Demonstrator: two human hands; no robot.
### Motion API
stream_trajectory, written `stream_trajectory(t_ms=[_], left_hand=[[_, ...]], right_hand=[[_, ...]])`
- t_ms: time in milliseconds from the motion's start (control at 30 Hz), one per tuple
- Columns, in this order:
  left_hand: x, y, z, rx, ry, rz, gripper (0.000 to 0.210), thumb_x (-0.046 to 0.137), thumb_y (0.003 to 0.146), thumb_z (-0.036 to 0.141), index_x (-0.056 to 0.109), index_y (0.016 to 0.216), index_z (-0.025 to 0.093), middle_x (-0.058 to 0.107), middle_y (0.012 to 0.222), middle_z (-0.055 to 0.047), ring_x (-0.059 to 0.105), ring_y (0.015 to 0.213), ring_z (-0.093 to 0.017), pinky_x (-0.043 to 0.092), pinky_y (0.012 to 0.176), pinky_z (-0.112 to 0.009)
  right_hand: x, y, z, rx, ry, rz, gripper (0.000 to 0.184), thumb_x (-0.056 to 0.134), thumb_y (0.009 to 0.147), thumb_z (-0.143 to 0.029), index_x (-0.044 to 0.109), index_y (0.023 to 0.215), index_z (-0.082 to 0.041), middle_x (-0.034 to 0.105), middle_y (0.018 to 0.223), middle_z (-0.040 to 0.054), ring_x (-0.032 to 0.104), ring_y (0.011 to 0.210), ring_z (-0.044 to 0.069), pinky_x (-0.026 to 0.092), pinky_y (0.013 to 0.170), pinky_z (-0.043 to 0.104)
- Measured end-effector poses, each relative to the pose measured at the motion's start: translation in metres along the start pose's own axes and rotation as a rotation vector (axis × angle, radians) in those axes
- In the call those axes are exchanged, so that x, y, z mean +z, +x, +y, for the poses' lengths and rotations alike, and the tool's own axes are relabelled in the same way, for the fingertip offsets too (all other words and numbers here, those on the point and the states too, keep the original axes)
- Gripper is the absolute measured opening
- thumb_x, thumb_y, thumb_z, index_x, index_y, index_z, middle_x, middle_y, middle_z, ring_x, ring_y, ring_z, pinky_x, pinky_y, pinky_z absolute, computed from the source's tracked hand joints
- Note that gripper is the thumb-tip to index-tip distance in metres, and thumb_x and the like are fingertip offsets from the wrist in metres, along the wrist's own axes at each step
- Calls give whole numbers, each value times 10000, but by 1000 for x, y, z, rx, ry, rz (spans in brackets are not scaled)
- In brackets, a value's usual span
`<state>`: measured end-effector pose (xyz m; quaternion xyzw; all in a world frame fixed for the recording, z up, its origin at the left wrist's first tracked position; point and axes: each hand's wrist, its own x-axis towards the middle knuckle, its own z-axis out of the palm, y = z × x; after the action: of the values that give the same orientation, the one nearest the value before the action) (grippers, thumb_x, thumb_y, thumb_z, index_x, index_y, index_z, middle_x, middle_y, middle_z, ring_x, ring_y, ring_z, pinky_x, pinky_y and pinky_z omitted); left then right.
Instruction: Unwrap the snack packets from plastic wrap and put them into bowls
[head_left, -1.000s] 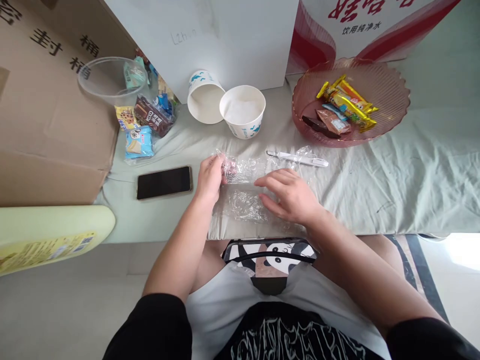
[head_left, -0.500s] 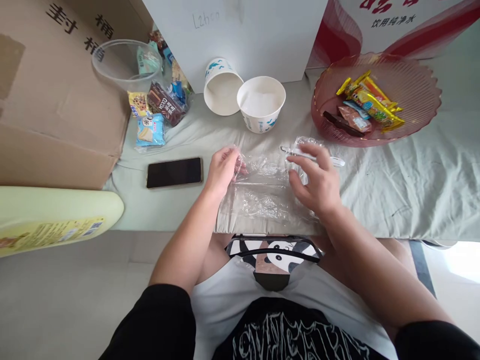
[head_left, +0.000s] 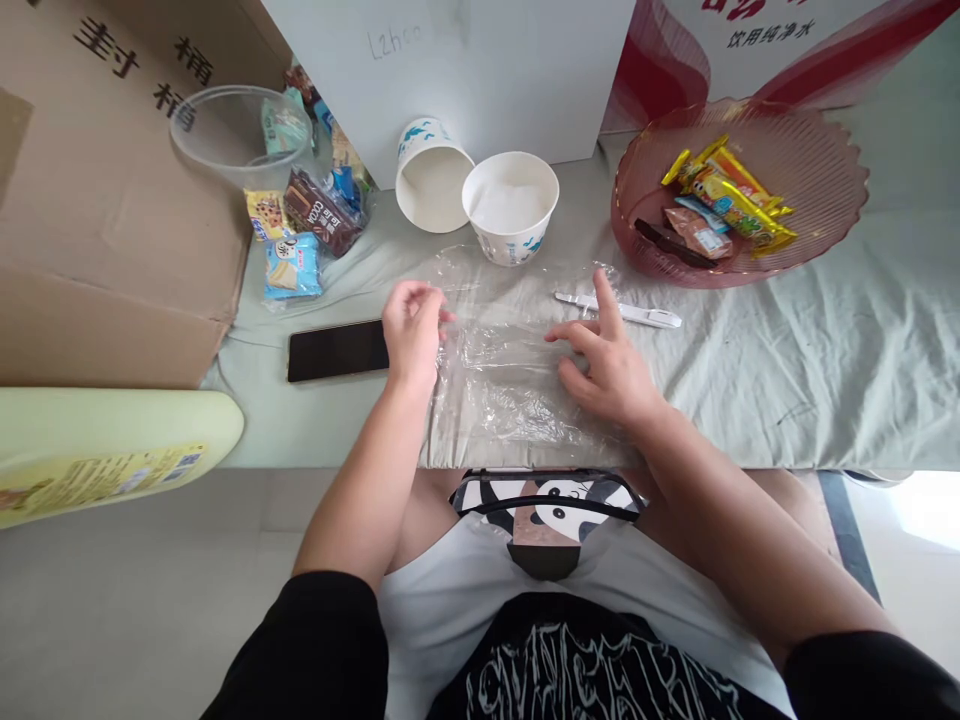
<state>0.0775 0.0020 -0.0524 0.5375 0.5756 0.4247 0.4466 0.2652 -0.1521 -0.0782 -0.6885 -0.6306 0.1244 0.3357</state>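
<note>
A crinkled sheet of clear plastic film [head_left: 517, 385] lies spread across the cloth in front of me. At its left edge, my left hand [head_left: 412, 335] has thumb and fingers pinched on the film, beside the phone. My right hand [head_left: 609, 365] rests over the right part of the film, its fingers apart and the index finger stretched forward. Just past those fingers lies a slim white tool with a narrow tip [head_left: 649, 315], like a craft knife. Behind the film stands a paper cup [head_left: 514, 245] with white material inside, and another paper cup [head_left: 433, 190] lies on its side against it.
A black phone [head_left: 337, 352] lies to the left. A pink ribbed bowl [head_left: 832, 190] holding wrapped snacks stands at right. Snack packets [head_left: 292, 265] and a clear tub [head_left: 202, 150] are at back left, by a cardboard box [head_left: 112, 250]. A white box [head_left: 465, 90] stands behind the cups.
My left hand has moved left, drawing the film's edge toward the phone. My right hand has shifted slightly left with its index finger extended. The film lies more spread out.
</note>
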Motion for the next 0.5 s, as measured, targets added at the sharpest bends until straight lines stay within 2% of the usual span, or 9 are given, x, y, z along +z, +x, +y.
stream_trajectory(t_ms=[100, 133, 167, 200, 267, 333, 400, 433, 500], left_hand=[[-3, -6, 4, 305, 39, 303, 209, 619, 834, 248, 421, 899, 257, 537, 876, 17, 569, 737, -111, 471, 654, -238], [-4, -11, 6, 419, 60, 313, 213, 611, 843, 263, 403, 884, 259, 511, 852, 19, 551, 737, -122, 485, 689, -259], [-5, -19, 8, 519, 89, 232, 207, 604, 855, 285, 399, 859, 259, 494, 816, 20, 538, 726, -135, 494, 708, -283], [-5, -27, 9, 606, 132, 48, 197, 601, 870, 310, 415, 833, 259, 496, 779, 17, 534, 716, -149, 503, 723, -308], [-6, -44, 12, 724, 318, -532, 174, 666, 862, 365, 529, 840, 259, 607, 834, -15, 605, 817, -188, 540, 820, -367], [-6, -57, 11, 764, 518, -961, 283, 798, 776, 422, 650, 957, 263, 697, 1079, -63, 646, 1100, -273, 528, 1015, -464], [-5, -63, 7, 767, 655, -1126, 496, 893, 681, 427, 696, 1108, 272, 656, 1334, -92, 546, 1361, -359, 432, 1175, -551], [-4, -63, 4, 764, 692, -1127, 551, 907, 672, 413, 698, 1163, 277, 621, 1410, -96, 491, 1433, -377, 388, 1218, -570], [-3, -58, -2, 757, 712, -1065, 506, 865, 745, 379, 695, 1212, 284, 601, 1455, -91, 451, 1483, -366, 354, 1249, -569]], right_hand=[[2, 0, 1, 77, -27, 10, 329, 500, 905, -198, 682, 1179, -200, 141, 1756, 191, 751, 987, 266, 591, 795, 439], [3, 1, 2, 98, -21, 15, 328, 504, 911, -208, 677, 1190, -196, 153, 1751, 205, 752, 960, 252, 591, 799, 434], [4, 1, 3, 115, -7, 20, 324, 507, 916, -217, 675, 1191, -196, 167, 1746, 215, 750, 943, 243, 590, 802, 434], [4, 2, 4, 125, 12, 28, 317, 509, 916, -224, 674, 1186, -199, 184, 1742, 218, 746, 942, 241, 589, 804, 438], [3, 4, 4, 116, 48, 65, 301, 511, 908, -230, 675, 1160, -209, 236, 1726, 209, 733, 1003, 258, 585, 814, 448], [-2, 5, 3, 86, 55, 135, 269, 514, 899, -239, 677, 1111, -210, 361, 1661, 206, 709, 1085, 278, 577, 841, 455], [-11, 4, -2, 53, 43, 208, 197, 514, 907, -254, 671, 1015, -206, 597, 1420, 199, 703, 1039, 271, 564, 847, 445], [-16, 3, -6, 31, 37, 224, 161, 516, 918, -268, 660, 960, -209, 686, 1218, 166, 703, 957, 257, 555, 827, 429], [-26, -2, -12, -52, 38, 178, 146, 523, 945, -310, 632, 895, -226, 698, 866, 71, 673, 791, 227, 531, 761, 392]])
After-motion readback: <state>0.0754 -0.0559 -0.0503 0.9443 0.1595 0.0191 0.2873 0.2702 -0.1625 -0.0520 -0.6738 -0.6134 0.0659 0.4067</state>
